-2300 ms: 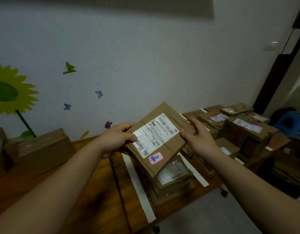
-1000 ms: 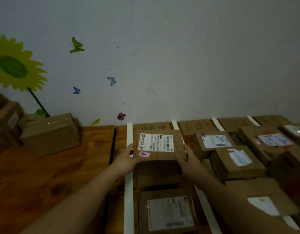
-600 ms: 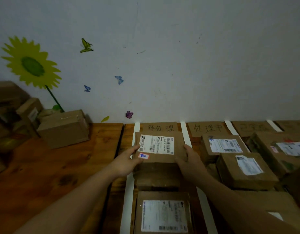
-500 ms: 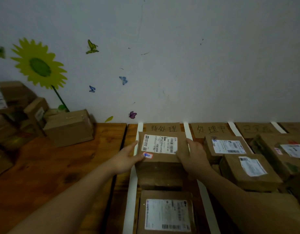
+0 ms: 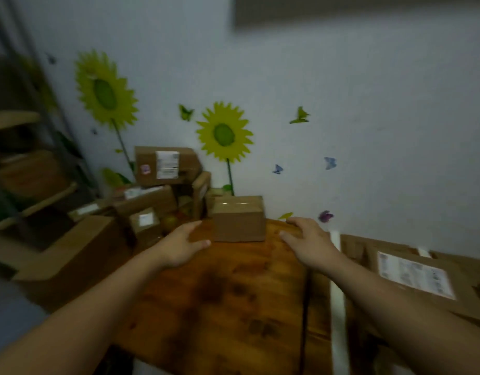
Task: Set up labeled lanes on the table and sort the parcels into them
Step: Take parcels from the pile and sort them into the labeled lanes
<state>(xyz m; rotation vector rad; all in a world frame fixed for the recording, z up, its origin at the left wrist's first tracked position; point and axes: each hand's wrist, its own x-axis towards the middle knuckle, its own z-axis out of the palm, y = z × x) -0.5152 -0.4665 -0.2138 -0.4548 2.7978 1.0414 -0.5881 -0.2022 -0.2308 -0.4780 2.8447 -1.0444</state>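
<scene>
A plain brown parcel (image 5: pixel 238 218) stands at the back of the wooden table (image 5: pixel 220 293), against the wall. My left hand (image 5: pixel 179 246) is stretched out just left of it, fingers straight, holding nothing. My right hand (image 5: pixel 306 239) reaches in just right of it, fingers spread and empty. Neither hand touches the parcel. At the right, a white tape strip (image 5: pixel 337 296) marks the edge of a lane, and a parcel with a white label (image 5: pixel 414 274) lies in that lane.
A pile of parcels (image 5: pixel 163 185) is stacked past the table's left end, by the sunflower wall stickers. A large cardboard box (image 5: pixel 71 255) sits lower left. Shelving (image 5: pixel 25 163) stands at the far left. The view is blurred.
Both hands have let go of the labelled parcel, which stays in its lane. The view has swung left, and both hands now reach toward the plain parcel by the wall.
</scene>
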